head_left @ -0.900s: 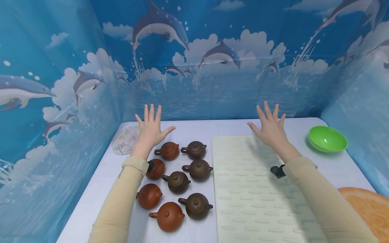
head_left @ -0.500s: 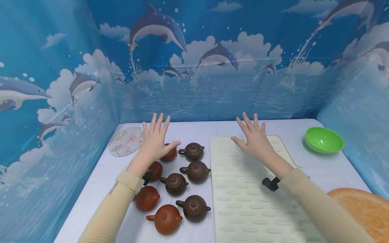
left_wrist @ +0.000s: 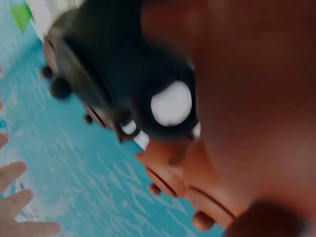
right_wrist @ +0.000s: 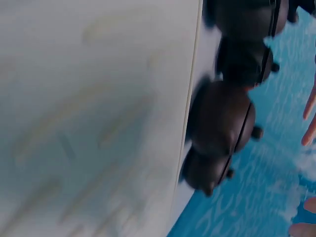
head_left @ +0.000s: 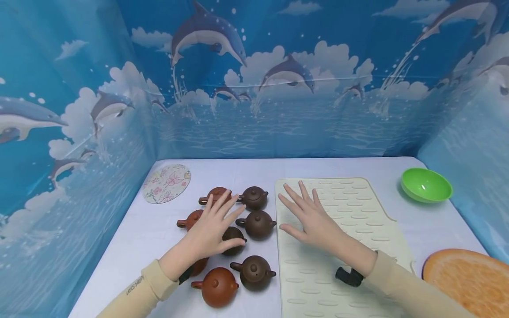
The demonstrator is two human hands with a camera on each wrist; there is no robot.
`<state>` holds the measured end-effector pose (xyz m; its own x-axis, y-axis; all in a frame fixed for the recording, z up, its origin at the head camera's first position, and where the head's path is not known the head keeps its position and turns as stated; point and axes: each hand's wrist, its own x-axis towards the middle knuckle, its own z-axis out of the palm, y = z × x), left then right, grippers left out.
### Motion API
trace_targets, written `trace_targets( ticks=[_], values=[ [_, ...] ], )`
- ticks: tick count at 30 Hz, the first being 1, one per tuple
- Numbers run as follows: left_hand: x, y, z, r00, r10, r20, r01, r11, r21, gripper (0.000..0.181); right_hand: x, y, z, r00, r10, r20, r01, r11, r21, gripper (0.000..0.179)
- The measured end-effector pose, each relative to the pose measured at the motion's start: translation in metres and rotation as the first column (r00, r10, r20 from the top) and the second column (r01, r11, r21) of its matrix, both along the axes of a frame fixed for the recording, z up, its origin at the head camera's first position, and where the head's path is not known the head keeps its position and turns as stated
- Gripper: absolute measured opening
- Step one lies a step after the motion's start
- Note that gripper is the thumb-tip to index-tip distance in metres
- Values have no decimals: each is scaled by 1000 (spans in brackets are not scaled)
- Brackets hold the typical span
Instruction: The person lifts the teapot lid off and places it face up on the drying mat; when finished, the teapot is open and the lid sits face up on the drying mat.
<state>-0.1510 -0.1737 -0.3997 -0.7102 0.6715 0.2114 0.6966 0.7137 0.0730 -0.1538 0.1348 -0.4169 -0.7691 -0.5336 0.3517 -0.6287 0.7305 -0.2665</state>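
Observation:
My left hand (head_left: pixel 210 232), fingers straight and spread, hovers over the left group of clay teapots. Beneath it, a dark brown teapot (head_left: pixel 235 235) and a reddish teapot (head_left: pixel 192 217) are partly hidden. A second reddish teapot (head_left: pixel 218 288) stands in front, beside a dark teapot (head_left: pixel 255 274). Further back are two more dark teapots, one (head_left: pixel 259 225) behind the other (head_left: pixel 255 198). My right hand (head_left: pixel 310 221), also spread and holding nothing, is above the pale textured mat (head_left: pixel 302 282). Dark teapots (right_wrist: pixel 222 118) line the mat's edge in the right wrist view.
A flowered round mat (head_left: pixel 167 183) lies at the back left of the white table. At the back right stands a green bowl (head_left: pixel 427 184). An orange round mat (head_left: pixel 465 278) lies front right. Dolphin-printed curtains (head_left: pixel 254 128) enclose the back and sides.
Both hands have come down and back toward the body. The right hand has also shifted left, the left hand right, so they are closer together. The teapots have stayed in place.

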Motion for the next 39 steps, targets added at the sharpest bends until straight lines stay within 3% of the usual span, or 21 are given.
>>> trace_targets(
  ticks=[5,10,16,19,24,27,34,39],
  values=[
    [24,1,-6,997,-78,26,79,997,-13,70,23,-16,-9,995,96,1,-96,995,0,71],
    [38,1,-17,992,-120,49,120,993,-8,60,38,-30,-18,983,180,32,-180,984,-19,70],
    [49,-1,-30,989,-133,58,132,991,21,51,50,-45,-29,959,281,-26,-282,955,-94,42],
    [53,-2,-35,990,-137,27,137,990,29,45,55,-51,-33,950,307,-62,-312,942,-122,30],
    [58,-2,-40,984,-166,-62,170,983,69,39,63,-58,-37,937,344,-59,-349,927,-136,25],
    [61,-2,-44,985,-162,-63,167,983,77,38,66,-60,-39,934,355,-48,-358,924,-137,26],
    [65,-1,-47,994,-96,57,91,993,78,36,64,-62,-44,922,381,-69,-387,904,-182,28],
    [65,3,-44,977,-29,209,10,996,93,30,64,-62,-45,912,399,-93,-410,893,-185,31]
  ],
)
